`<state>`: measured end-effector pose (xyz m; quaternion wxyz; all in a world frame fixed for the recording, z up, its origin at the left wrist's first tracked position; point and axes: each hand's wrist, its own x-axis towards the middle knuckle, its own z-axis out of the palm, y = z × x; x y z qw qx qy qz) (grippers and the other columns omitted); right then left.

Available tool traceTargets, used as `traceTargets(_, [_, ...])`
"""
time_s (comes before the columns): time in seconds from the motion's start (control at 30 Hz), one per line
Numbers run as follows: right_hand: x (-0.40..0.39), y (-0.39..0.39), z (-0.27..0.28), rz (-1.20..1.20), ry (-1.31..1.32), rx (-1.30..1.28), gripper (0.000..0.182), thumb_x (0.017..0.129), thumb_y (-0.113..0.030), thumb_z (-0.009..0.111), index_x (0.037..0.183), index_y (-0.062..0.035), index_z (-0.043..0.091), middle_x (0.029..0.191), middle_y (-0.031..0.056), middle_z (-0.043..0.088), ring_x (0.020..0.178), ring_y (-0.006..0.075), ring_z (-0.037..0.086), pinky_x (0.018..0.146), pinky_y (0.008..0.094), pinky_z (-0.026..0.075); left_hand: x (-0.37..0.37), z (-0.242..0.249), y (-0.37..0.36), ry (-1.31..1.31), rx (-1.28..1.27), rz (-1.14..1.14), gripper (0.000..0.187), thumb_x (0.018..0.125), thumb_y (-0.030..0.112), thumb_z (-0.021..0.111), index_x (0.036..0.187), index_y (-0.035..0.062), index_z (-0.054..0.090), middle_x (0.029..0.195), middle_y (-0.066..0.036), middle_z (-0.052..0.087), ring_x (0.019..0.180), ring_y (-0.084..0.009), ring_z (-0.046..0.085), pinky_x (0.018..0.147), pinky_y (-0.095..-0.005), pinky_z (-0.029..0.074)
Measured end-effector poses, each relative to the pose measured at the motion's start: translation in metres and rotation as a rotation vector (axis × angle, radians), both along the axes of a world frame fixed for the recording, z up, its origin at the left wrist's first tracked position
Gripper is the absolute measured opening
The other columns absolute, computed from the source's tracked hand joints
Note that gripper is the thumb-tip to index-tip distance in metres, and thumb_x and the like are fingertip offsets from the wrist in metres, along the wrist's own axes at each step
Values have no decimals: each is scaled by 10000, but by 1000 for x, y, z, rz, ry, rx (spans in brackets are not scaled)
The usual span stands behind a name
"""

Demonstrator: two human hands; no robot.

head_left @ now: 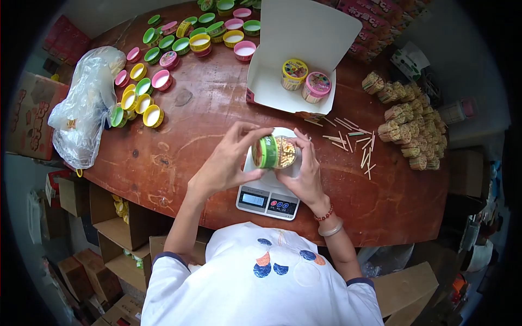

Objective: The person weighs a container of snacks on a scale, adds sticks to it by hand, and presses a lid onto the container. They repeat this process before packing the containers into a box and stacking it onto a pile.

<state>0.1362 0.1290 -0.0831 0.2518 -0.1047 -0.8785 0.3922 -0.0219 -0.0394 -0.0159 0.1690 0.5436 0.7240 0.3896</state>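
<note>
Between my two hands is a clear tub (286, 151) filled with small yellowish sticks, tilted on its side, with a green lid (266, 151) at its left end. My left hand (231, 155) grips the green lid, thumb below and fingers above. Around the tub's right end, my right hand (305, 173) is wrapped. Both are held over a white kitchen scale (270, 202) with a lit display and several buttons. Behind the scale stands an opened white box (266, 96) holding a yellow-lidded tub (294, 74) and a pink-lidded tub (316, 87).
Many green, yellow and pink lids (161, 80) are scattered at the back left beside a clear plastic bag (87, 106). Loose sticks (356, 140) lie right of the scale, near piled stick bundles (413, 125). Cardboard boxes (117, 228) sit below the wooden table (201, 125).
</note>
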Motion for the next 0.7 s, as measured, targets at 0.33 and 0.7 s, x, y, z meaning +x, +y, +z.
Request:
traceTargets(0.33, [26, -6, 61, -30, 150, 109, 762, 621, -50, 909, 1322, -74, 613, 1235, 122, 513, 1123, 263, 599, 891, 368, 563, 11, 17, 29, -121, 156, -29, 569, 922, 423, 611, 1338, 44, 530, 1110, -213, 503, 994, -392, 586, 876, -460, 499])
traceTargets(0.7, [29, -28, 47, 164, 298, -1023, 664, 1067, -508, 459, 1484, -21, 285, 1398, 176, 472, 1246, 262, 553, 1016, 376, 507, 27, 10, 41, -56, 340, -20, 560, 782, 441, 687, 1171, 42, 629, 997, -162, 516, 904, -316, 577, 783, -410, 494])
